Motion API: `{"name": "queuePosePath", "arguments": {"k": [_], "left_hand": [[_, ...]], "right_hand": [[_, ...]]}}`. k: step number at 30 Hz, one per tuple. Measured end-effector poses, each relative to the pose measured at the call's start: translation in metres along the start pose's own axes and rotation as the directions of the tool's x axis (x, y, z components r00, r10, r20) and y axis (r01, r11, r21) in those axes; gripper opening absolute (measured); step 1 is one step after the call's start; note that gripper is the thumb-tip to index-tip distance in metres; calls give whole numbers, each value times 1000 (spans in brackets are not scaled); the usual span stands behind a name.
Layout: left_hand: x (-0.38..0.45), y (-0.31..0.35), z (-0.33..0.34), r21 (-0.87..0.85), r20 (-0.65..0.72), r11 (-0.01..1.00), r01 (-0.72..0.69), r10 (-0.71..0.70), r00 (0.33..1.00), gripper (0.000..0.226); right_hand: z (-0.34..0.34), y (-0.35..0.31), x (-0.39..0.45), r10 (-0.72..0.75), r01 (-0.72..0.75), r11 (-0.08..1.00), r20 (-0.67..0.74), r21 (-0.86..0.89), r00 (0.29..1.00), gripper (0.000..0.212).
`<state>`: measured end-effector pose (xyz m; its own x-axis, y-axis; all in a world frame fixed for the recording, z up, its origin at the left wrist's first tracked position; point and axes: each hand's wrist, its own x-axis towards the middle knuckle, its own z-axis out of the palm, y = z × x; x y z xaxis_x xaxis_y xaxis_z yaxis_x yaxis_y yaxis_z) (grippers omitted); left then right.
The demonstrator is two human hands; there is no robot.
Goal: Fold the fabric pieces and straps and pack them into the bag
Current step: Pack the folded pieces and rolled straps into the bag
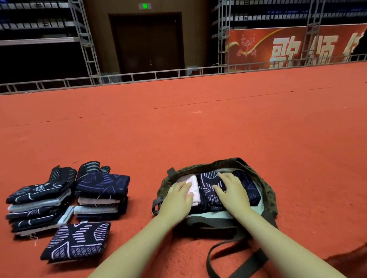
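Both flat-fingered hands, left hand [178, 194] and right hand [231, 187], press folded navy patterned cloth [210, 186] into the camouflage canvas bag [268, 194]; press evenly, probably leaving room for the remaining stacks

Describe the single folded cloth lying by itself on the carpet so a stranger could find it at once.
Start at the camouflage bag on the red carpet, then look left to the two stacks of folded cloths. The single folded cloth lies flat nearest the camera, just in front of them. Unlike its neighbours, it is unstacked, its pale line pattern fully showing.
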<state>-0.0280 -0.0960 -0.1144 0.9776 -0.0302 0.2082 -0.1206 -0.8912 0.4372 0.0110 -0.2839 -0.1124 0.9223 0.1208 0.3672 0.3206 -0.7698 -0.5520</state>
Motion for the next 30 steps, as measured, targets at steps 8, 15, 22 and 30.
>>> {"name": "queuePosePath", "arguments": {"k": [8, 15, 22, 30], "left_hand": [[-35, -4, -76, -172, -88, 983, -64, 50, 995, 29], [-109, -86, -137, 1, -189, 1000, 24, -23, 982, 22], [-135, -164, -157, 386, 225, 906, 172, -274, 935, 55], [-130, -172, -169, 387, 311, 921, 53, -184, 933, 50]], "right_hand": [[-32, -23, -6, -89, 89, 996, 4, -25, 996, 40], [-7, -114, -23, -335, 317, 925, 57, 211, 940, 32], [62, -187, -54, -375, 284, 906, 286, 314, 882, 30], [108, -198, -90, -236, 18, 932, 571, 361, 786, 38]]}}
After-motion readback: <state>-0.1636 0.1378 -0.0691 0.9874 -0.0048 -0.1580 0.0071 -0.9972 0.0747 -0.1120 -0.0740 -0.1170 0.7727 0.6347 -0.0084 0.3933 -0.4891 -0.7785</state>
